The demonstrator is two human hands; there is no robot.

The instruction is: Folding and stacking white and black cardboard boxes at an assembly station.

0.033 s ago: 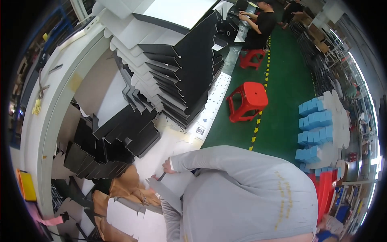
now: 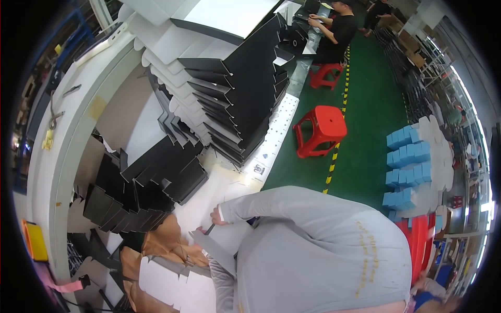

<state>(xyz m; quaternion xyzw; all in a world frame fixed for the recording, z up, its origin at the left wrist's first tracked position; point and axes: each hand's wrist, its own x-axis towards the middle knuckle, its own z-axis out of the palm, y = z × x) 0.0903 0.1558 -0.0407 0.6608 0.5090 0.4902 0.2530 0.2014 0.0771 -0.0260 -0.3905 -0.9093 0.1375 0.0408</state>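
Nothing looks different between the two pictures. The right hand [image 2: 218,215] is at the same spot on the grey card sheet [image 2: 222,245], and the black card stacks [image 2: 141,193] lie the same.

Red stool [image 2: 319,129] beside blue boxes [image 2: 408,166]

bright even indoor light | strong fisheye bending | black vignette rim

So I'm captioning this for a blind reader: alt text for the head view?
A person in a grey top bends over a white table, one hand on a grey card piece. Stacks of black card blanks lie beside it, a red stool behind.
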